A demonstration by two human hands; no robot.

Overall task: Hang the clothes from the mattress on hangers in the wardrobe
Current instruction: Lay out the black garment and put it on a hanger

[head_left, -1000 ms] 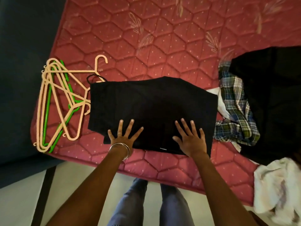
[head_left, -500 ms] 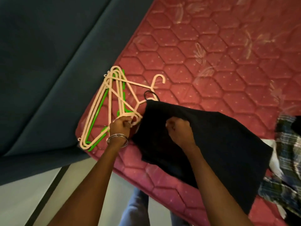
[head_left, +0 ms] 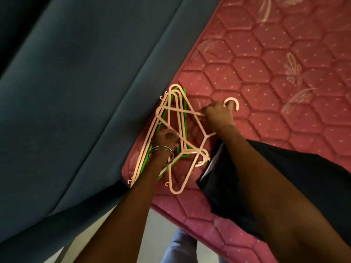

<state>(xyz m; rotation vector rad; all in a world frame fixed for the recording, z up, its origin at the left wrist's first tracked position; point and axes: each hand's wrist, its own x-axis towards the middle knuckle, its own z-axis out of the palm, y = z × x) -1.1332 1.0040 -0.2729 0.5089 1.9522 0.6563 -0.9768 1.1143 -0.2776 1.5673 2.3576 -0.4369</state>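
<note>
A tangled pile of peach and green plastic hangers (head_left: 171,133) lies at the left corner of the red quilted mattress (head_left: 269,73). My left hand (head_left: 165,138), with bangles on the wrist, grips bars in the middle of the pile. My right hand (head_left: 218,115) grips the neck of the top peach hanger (head_left: 232,102), just below its hook. A folded black garment (head_left: 307,179) lies on the mattress to the right, partly under my right forearm.
A dark blue upholstered surface (head_left: 79,92) borders the mattress on the left. Pale floor (head_left: 161,234) and my jeans-clad leg (head_left: 182,247) show below the mattress edge.
My right hand left the black garment and took hold of the top peach hanger near its hook. My left hand stayed in the hanger pile. The view swung left.
</note>
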